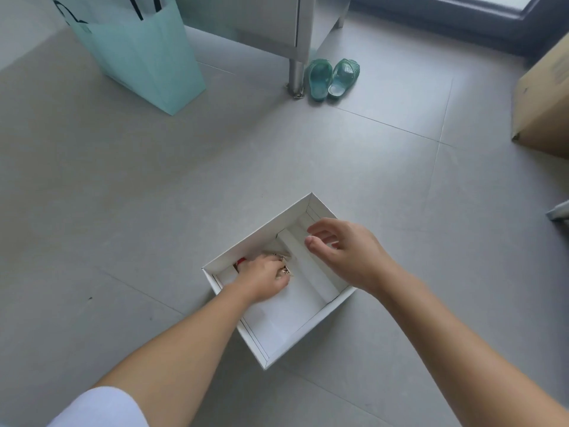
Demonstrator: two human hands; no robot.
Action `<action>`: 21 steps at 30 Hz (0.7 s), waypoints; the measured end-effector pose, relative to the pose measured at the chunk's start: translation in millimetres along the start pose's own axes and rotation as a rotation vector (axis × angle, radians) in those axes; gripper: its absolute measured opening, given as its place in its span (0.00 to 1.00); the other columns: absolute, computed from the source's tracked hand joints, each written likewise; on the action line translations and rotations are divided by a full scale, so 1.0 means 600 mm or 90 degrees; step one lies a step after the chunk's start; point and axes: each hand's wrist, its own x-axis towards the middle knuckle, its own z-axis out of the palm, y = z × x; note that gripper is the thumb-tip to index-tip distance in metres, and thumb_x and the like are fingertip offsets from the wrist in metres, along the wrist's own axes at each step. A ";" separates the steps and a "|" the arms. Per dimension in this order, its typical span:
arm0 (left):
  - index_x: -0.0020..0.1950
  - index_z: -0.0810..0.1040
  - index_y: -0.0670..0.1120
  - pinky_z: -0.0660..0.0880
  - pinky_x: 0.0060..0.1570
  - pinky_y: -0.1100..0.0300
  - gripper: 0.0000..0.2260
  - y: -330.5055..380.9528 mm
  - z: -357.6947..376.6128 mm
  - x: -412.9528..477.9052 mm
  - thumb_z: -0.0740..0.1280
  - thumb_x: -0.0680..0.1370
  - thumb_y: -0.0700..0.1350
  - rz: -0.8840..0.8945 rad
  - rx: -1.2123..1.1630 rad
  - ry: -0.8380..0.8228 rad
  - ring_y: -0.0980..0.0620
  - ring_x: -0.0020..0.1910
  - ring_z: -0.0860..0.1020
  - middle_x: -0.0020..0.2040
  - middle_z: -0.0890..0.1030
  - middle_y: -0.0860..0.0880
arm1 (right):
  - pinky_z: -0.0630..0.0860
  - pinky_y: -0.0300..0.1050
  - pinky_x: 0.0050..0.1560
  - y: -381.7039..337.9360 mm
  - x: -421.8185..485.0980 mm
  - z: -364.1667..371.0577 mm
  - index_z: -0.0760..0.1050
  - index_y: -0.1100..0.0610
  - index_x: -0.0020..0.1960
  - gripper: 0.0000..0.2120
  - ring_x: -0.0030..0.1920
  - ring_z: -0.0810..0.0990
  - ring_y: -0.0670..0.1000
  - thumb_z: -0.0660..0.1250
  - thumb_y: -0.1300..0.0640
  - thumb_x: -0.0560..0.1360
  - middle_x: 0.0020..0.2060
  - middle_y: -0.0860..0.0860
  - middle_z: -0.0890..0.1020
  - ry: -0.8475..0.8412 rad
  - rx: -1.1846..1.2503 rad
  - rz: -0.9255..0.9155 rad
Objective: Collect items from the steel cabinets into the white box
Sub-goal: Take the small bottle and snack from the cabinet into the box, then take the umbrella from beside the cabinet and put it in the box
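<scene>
The white box point(261, 235) stands open on the grey tiled floor, low in the middle of the view. My left hand point(264, 277) reaches down inside its left part, fingers curled round a small packet point(284, 260) with brownish print and a red end point(241, 262); most of the packet is hidden under the hand. Above the box's right side hovers my right hand point(341, 255), fingers loosely spread and holding nothing. The rest of the box floor is bare white. The steel cabinet point(277, 23) stands at the top, its leg point(296, 77) on the floor.
A mint-green paper bag point(144, 57) stands at the upper left. A pair of green slippers point(332, 78) lies beside the cabinet leg. A brown cardboard carton point(542, 100) sits at the right edge, with a metal edge point(558, 212) below it.
</scene>
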 end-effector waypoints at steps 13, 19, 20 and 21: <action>0.70 0.71 0.50 0.64 0.63 0.49 0.21 0.014 -0.002 -0.024 0.58 0.80 0.56 -0.063 0.009 0.117 0.49 0.66 0.70 0.65 0.74 0.51 | 0.78 0.44 0.57 -0.014 0.008 0.007 0.81 0.49 0.57 0.13 0.52 0.82 0.42 0.66 0.44 0.79 0.51 0.41 0.84 -0.011 0.002 -0.012; 0.66 0.75 0.50 0.70 0.59 0.54 0.15 0.003 -0.096 -0.063 0.59 0.82 0.53 -0.022 -0.075 0.145 0.48 0.62 0.74 0.63 0.76 0.52 | 0.78 0.47 0.59 -0.044 0.034 0.015 0.81 0.49 0.58 0.14 0.54 0.83 0.44 0.66 0.44 0.79 0.52 0.43 0.86 -0.001 -0.005 -0.031; 0.68 0.73 0.50 0.71 0.58 0.54 0.16 0.003 -0.114 -0.074 0.59 0.82 0.53 -0.028 -0.093 0.157 0.48 0.62 0.74 0.64 0.76 0.52 | 0.78 0.47 0.59 -0.053 0.038 0.014 0.81 0.49 0.59 0.14 0.55 0.83 0.44 0.66 0.44 0.79 0.52 0.43 0.86 0.002 -0.007 -0.035; 0.70 0.71 0.50 0.71 0.58 0.54 0.17 0.006 -0.132 -0.085 0.58 0.82 0.53 -0.034 -0.101 0.167 0.49 0.62 0.75 0.65 0.75 0.52 | 0.77 0.47 0.60 -0.060 0.041 0.014 0.80 0.49 0.60 0.14 0.57 0.83 0.44 0.66 0.44 0.79 0.53 0.43 0.85 0.002 -0.004 -0.041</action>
